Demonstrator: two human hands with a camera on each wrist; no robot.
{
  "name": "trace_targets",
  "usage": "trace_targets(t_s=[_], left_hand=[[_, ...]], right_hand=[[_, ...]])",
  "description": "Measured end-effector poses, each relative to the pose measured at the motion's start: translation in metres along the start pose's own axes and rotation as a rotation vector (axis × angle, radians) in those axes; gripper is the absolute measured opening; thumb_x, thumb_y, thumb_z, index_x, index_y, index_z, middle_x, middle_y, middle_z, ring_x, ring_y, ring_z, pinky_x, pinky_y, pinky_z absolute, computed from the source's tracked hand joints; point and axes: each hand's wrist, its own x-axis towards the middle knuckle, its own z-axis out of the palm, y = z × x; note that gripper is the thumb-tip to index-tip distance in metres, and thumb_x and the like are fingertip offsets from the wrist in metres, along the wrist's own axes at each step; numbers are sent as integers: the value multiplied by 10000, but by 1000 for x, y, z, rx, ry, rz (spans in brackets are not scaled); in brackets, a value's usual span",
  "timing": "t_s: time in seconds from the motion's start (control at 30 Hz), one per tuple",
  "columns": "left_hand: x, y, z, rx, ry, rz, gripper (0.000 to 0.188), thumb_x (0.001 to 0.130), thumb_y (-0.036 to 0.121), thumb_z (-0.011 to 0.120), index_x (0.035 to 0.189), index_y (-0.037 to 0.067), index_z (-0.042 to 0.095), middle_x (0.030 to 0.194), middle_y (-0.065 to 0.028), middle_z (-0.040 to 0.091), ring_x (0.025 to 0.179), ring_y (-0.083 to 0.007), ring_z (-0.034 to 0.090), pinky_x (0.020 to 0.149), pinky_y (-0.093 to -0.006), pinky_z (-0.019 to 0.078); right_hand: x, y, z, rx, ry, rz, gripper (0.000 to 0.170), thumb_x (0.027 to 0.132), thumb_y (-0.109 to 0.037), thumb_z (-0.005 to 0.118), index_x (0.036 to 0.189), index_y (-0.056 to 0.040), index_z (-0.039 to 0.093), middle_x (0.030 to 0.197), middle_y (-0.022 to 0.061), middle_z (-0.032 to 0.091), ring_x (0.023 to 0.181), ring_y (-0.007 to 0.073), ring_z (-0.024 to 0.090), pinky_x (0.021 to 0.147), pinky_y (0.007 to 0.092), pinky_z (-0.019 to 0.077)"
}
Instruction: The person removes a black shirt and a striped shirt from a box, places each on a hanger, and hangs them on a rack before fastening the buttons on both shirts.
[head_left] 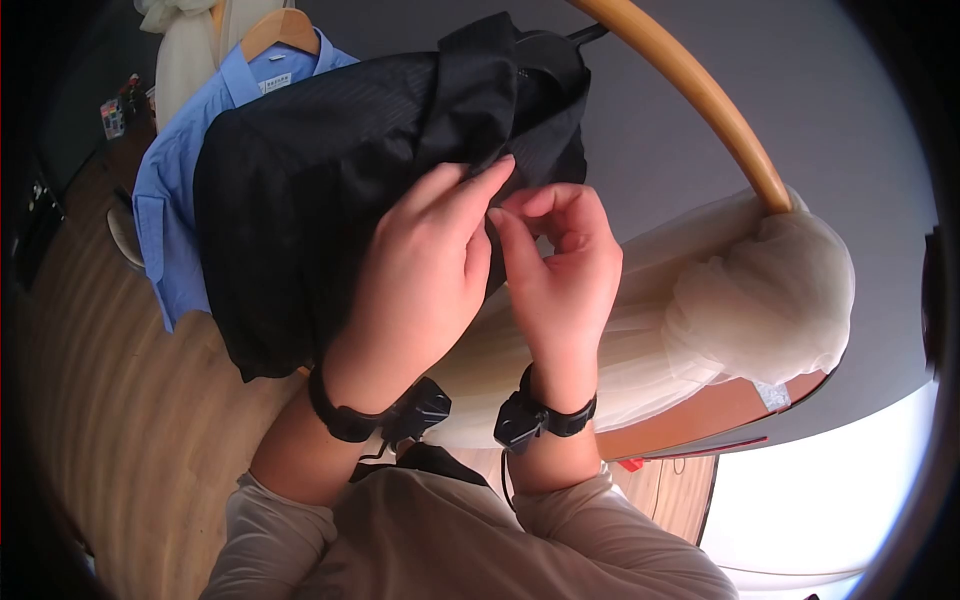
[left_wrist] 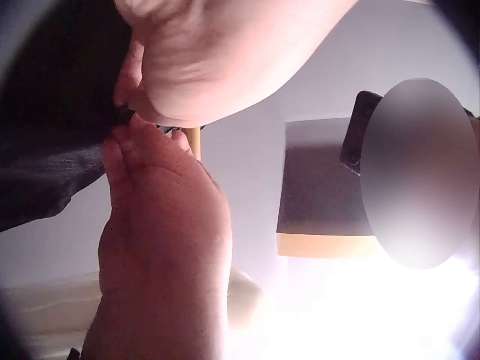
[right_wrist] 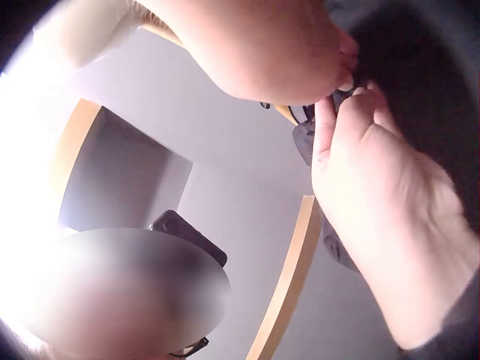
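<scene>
A black suit jacket [head_left: 310, 150] with a wide lapel hangs in front of me in the head view, on a dark hanger [head_left: 550, 62]. My left hand [head_left: 425, 260] lies over its front edge, index finger reaching forward and thumb tucked underneath, pinching the cloth. Facing it, my right hand [head_left: 565, 260] pinches the same edge between thumb and curled index finger. In the left wrist view the fingertips of the left hand [left_wrist: 225, 60] and right hand [left_wrist: 169, 210] meet at the dark cloth [left_wrist: 45, 176]. The small spot between the fingers is hidden.
Behind the jacket to the left, a light blue shirt [head_left: 165, 215] hangs on a wooden hanger [head_left: 280, 30]. A curved wooden rail [head_left: 700, 85] arcs down at the right, with sheer cream fabric [head_left: 770, 290] bunched at its end. Wooden floor [head_left: 130, 400] shows at the lower left.
</scene>
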Motion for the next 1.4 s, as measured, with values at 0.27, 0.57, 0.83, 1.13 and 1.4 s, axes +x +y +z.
trace_targets(t_s=[0.27,0.57,0.83,1.13,1.4], left_hand=[[-4,-15,4,-375,41,-79,464,891,-173,625,1306,10,524,1001,-140,687,938,-191,718,833,-303,576],[-3,-22,0,-931,49,-370,438,924,-149,657,1233,20,396,990,-148,709,928,-163,710,845,-270,574],[3,-22,-4,-861,-14,-371,410,902,-150,691,1156,48,438,975,-118,718,895,-138,705,815,-256,573],[7,-8,-7,-38,102,87,323,853,-125,755,1081,16,575,937,-92,725,857,-155,752,779,-296,606],[12,-9,-15,-400,45,-142,240,920,-112,695,1104,-24,570,971,-128,751,903,-182,768,818,-287,613]], right_hand=[[2,-1,-5,-2,-9,-29,155,895,55,717,951,-21,594,888,78,752,839,165,761,691,254,550],[5,-1,-8,198,-77,-6,184,903,93,681,925,-15,534,910,76,735,832,124,706,725,240,540],[11,-8,-13,201,-144,10,158,928,101,648,938,-11,537,937,72,727,867,111,690,774,238,541],[7,-12,-4,568,-77,270,186,940,111,679,969,-33,565,905,43,681,840,86,669,793,233,553],[9,4,1,808,-62,253,247,916,147,661,988,-56,541,892,54,677,805,120,684,811,290,597]])
